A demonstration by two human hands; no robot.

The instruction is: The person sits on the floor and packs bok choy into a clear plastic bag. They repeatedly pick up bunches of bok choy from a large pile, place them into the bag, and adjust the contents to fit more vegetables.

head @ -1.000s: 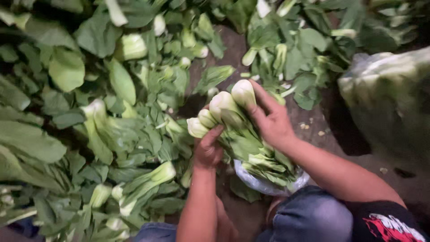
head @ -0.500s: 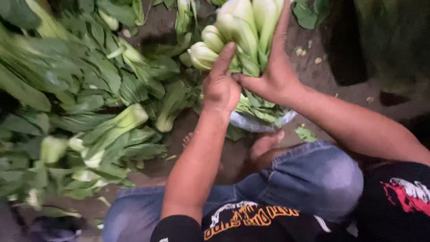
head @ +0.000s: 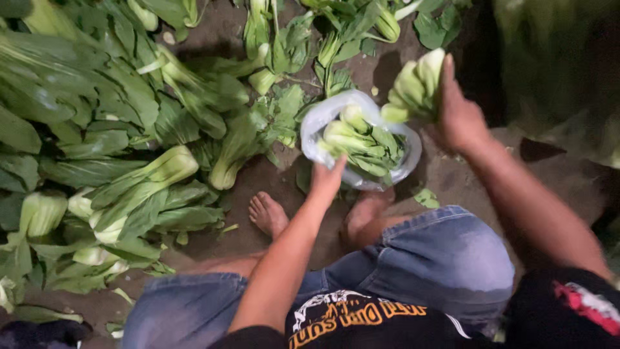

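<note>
My right hand [head: 460,116] grips a bunch of pale-stemmed bok choy [head: 414,87] and holds it up just right of a clear plastic bag [head: 315,124]. The bag stands open on the dirt ground and has several bok choy heads [head: 361,142] inside. My left hand [head: 326,181] pinches the bag's near rim. Both forearms reach forward over my knees in blue denim shorts.
Loose bok choy [head: 148,178] lies heaped across the left side and along the top of the ground. My bare feet [head: 268,214] rest on the dirt below the bag. A large filled sack [head: 555,71] stands at the right.
The bunch held by both hands has split: most now sits in the bag, my right hand keeps a smaller bunch, and my left hand has dropped to the bag's rim.
</note>
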